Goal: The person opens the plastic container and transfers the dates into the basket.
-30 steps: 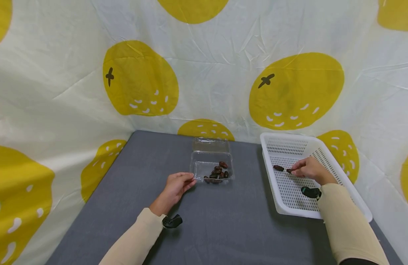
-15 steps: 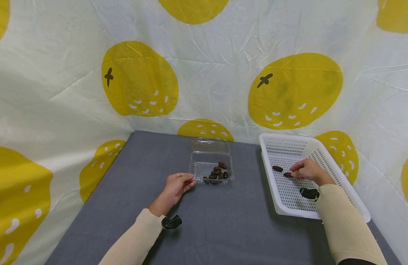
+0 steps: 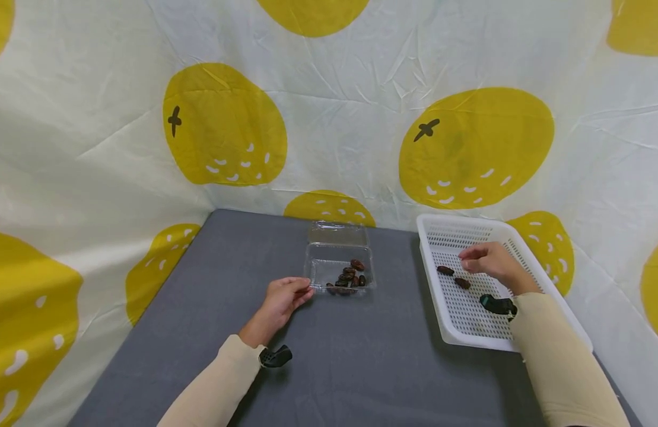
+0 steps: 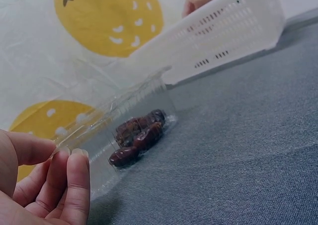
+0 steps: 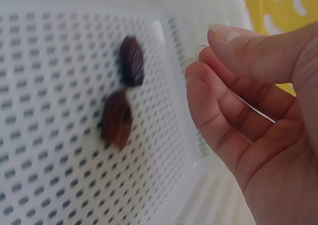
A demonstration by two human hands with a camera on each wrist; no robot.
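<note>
A clear plastic clamshell container (image 3: 336,267) stands open on the grey table, several brown dates (image 3: 350,277) heaped in its front right corner. My left hand (image 3: 306,290) pinches the container's near left corner between thumb and fingertips (image 4: 74,170). To the right stands a white perforated basket (image 3: 428,267) with two dates (image 3: 445,270) (image 3: 462,283) lying on its floor. My right hand (image 3: 464,258) hovers just above them with loosely curled fingers (image 5: 218,96), holding nothing. In the right wrist view the two dates (image 5: 131,61) (image 5: 117,118) lie almost end to end.
A white cloth with big yellow fruit prints (image 3: 475,148) hangs close behind and on both sides of the table (image 3: 361,367). The basket sits at the table's right edge. Bare grey surface lies between container and basket and in front of both.
My right hand has let go of a date in the basket and lifted up and back from it. That date now lies near the first one. The left hand has not moved.
</note>
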